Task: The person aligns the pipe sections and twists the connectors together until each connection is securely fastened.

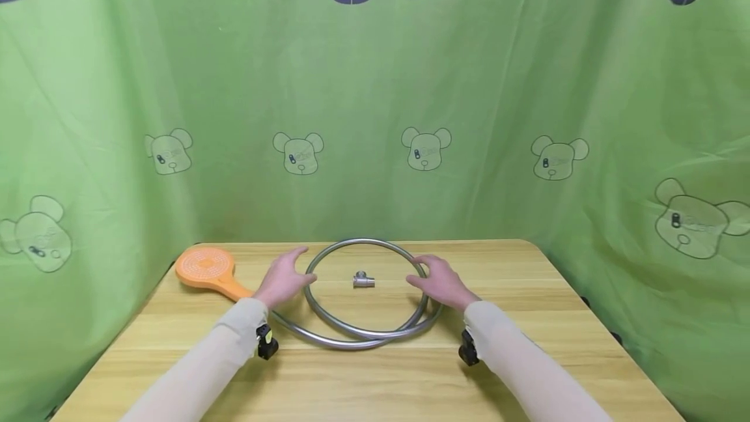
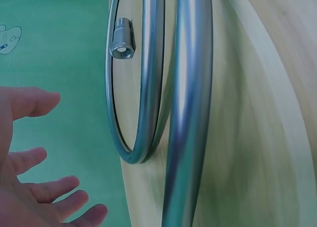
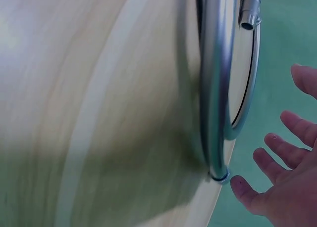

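Observation:
A silver metal hose (image 1: 346, 344) lies coiled in loops on the wooden table, joined to an orange shower head (image 1: 205, 267) at the left. Inside the coil sits a small metal T-shaped fitting (image 1: 364, 282). My left hand (image 1: 284, 280) is at the coil's left side, fingers apart and thumb toward the hose. At the opposite side, my right hand (image 1: 442, 282) overlaps the loop in the head view, with its fingers loosely bent. Both wrist views show spread fingers (image 2: 52, 190) with nothing between them; one end of the hose (image 3: 215, 113) shows near the right fingertips.
The wooden table (image 1: 375, 386) has a straight back edge just behind the coil. Green curtains (image 1: 363, 96) printed with bear outlines hang behind it and along both sides. A small black camera is strapped to each wrist.

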A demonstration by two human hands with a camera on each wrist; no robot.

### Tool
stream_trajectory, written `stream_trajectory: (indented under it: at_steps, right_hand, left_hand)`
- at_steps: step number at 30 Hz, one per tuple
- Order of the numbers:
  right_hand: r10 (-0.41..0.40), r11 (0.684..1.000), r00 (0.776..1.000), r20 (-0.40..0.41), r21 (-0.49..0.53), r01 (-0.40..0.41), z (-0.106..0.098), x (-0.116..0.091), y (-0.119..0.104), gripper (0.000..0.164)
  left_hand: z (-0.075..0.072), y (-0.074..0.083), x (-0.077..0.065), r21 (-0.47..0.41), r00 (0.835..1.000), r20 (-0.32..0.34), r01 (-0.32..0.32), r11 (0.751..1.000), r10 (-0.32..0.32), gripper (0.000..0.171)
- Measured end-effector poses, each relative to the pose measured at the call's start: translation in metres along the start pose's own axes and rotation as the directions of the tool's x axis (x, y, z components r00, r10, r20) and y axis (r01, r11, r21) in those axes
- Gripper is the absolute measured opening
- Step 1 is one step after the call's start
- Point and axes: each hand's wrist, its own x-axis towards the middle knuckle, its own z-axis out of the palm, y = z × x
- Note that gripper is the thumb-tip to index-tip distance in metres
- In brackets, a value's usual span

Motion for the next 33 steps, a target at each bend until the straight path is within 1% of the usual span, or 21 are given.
stream_trajectory:
  at_steps: [3,8,12,18,21,27,33]
  right_hand:
    - [-0.002,1.000,1.000,-0.010,-0.004,0.002,-0.003,-0.002,0.003,0.057]
    - [-0.013,0.999,1.000,-0.025,-0.043,0.012,-0.007,-0.006,0.012,0.058]
    - [-0.007,0.998,0.999,-0.035,-0.070,0.004,-0.008,-0.008,0.020,0.059]
    - [0.017,0.996,0.999,-0.049,-0.091,-0.021,-0.008,-0.008,0.030,0.063]
    - [0.035,0.995,0.998,-0.052,-0.097,-0.040,-0.010,-0.008,0.033,0.066]
    - [0.100,0.989,0.993,-0.054,-0.100,-0.105,-0.013,-0.011,0.040,0.072]
    - [0.145,0.980,0.988,-0.060,-0.126,-0.152,-0.012,-0.012,0.047,0.082]
  left_hand:
    - [0.003,0.003,0.001,0.004,1.000,0.005,0.000,1.000,0.000,0.079]
    - [0.005,0.006,0.001,0.007,1.000,0.018,0.006,1.000,-0.006,0.080]
    - [0.007,0.006,0.001,0.008,0.999,0.030,0.012,1.000,-0.013,0.079]
    - [0.010,0.007,0.003,0.005,0.999,0.039,0.002,1.000,-0.002,0.077]
    - [0.012,0.007,0.005,0.002,0.999,0.037,-0.005,1.000,0.005,0.077]
    - [0.016,0.008,0.007,-0.009,0.999,0.040,-0.015,1.000,0.015,0.078]
    - [0.018,0.008,0.007,-0.001,0.999,0.036,-0.013,1.000,0.013,0.077]
